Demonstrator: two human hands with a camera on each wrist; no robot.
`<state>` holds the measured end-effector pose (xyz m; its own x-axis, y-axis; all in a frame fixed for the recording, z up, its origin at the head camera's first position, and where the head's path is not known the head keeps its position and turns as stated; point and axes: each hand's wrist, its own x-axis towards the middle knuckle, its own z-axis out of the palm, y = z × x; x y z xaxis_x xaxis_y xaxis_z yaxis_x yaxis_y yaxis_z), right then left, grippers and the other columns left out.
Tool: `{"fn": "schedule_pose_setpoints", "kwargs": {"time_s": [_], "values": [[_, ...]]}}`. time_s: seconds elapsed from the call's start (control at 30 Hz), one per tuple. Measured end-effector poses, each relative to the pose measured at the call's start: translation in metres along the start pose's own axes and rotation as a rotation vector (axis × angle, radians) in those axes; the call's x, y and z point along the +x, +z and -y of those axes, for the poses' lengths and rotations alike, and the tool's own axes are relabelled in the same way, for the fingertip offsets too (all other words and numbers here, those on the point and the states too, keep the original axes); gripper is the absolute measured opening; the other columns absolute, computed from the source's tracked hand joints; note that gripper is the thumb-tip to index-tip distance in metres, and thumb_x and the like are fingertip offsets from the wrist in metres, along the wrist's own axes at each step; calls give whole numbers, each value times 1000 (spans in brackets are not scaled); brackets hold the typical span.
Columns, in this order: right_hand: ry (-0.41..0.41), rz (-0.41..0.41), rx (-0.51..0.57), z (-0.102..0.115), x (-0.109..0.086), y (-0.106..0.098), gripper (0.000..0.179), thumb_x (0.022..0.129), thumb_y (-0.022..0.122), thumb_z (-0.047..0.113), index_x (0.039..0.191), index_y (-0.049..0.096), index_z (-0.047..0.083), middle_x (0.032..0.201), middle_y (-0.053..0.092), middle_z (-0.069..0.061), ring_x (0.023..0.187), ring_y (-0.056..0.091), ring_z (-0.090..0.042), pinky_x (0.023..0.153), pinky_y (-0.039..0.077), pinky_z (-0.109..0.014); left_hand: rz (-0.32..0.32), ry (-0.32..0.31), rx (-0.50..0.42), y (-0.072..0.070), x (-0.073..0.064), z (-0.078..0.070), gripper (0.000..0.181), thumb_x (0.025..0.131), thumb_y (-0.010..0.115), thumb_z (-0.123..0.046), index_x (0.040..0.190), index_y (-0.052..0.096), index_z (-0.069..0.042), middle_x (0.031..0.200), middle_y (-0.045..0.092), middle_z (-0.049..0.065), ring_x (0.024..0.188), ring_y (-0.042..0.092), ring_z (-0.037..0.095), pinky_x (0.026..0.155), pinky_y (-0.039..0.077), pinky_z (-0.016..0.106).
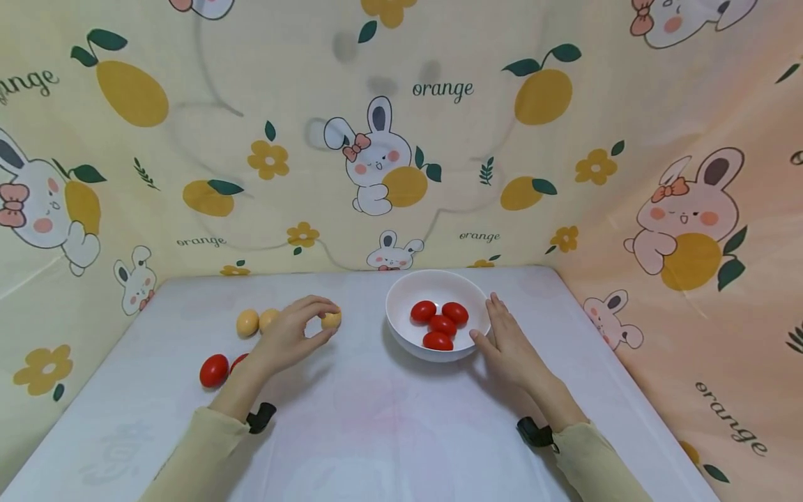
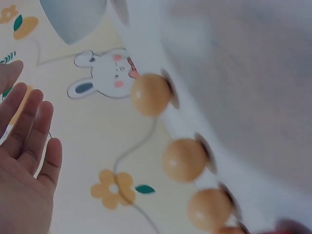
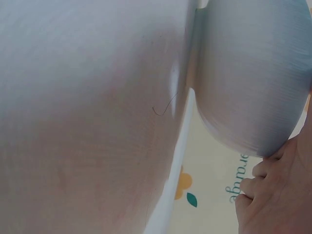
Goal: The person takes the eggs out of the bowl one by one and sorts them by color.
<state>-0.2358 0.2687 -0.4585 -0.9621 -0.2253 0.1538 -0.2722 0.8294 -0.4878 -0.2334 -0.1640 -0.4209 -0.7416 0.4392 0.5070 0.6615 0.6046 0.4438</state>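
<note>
My left hand (image 1: 291,338) hovers over the left part of the table, its thumb and fingers spread. Just past its fingertips is a yellow egg (image 1: 332,319); in the left wrist view this yellow egg (image 2: 151,95) rests on the table, apart from the left hand (image 2: 27,146). More yellow eggs (image 1: 247,323) sit behind that hand, partly hidden. A white bowl (image 1: 401,328) holds several red eggs (image 1: 438,341). Against the bowl's right side, my right hand (image 1: 514,348) touches with straight fingers; the right wrist view shows the right hand (image 3: 280,190) beside the bowl (image 3: 253,73).
A red egg (image 1: 214,371) lies at the left of the white table (image 1: 389,432), and another red egg (image 1: 238,362) is partly behind the left wrist. A patterned cloth (image 1: 282,90) with rabbits and fruit stands around the back and sides.
</note>
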Motion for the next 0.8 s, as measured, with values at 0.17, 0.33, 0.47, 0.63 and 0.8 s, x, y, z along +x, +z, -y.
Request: {"fn": "schedule_pose_setpoints", "kwargs": {"time_s": [0.17,0.33,0.47,0.63,0.8], "values": [[5,2,4,-1,1,0,86,105,56,45,166,13,3,174,6,-14,159,8,-39,123,18,-64,25,-4,-35,12,18,-8,34,92,81,-15,124,71,-11,127,68,2,107,66,23,94,56,46],[8,2,13,0,1,0,85,105,56,45,166,14,2,174,6,-14,159,9,-39,123,19,-64,37,34,-60,26,36,-16,34,91,81,-14,124,71,-11,126,69,2,106,65,20,95,56,43],[13,4,16,2,0,-1,85,105,56,45,166,15,3,174,6,-14,159,9,-39,122,19,-64,34,85,-52,38,50,-22,33,90,82,-13,122,72,-11,123,70,1,104,65,18,92,56,38],[5,-8,5,3,0,-2,84,105,56,44,165,17,2,174,7,-14,159,9,-40,123,19,-64,61,107,-48,49,66,-32,35,90,83,-12,123,72,-10,123,70,1,103,65,18,91,57,39],[-15,-18,-29,2,-1,-3,83,106,55,45,164,18,0,174,8,-16,159,9,-41,124,17,-63,146,78,-38,60,82,-40,36,92,81,-16,126,71,-11,126,69,2,106,64,20,92,57,39]]}}
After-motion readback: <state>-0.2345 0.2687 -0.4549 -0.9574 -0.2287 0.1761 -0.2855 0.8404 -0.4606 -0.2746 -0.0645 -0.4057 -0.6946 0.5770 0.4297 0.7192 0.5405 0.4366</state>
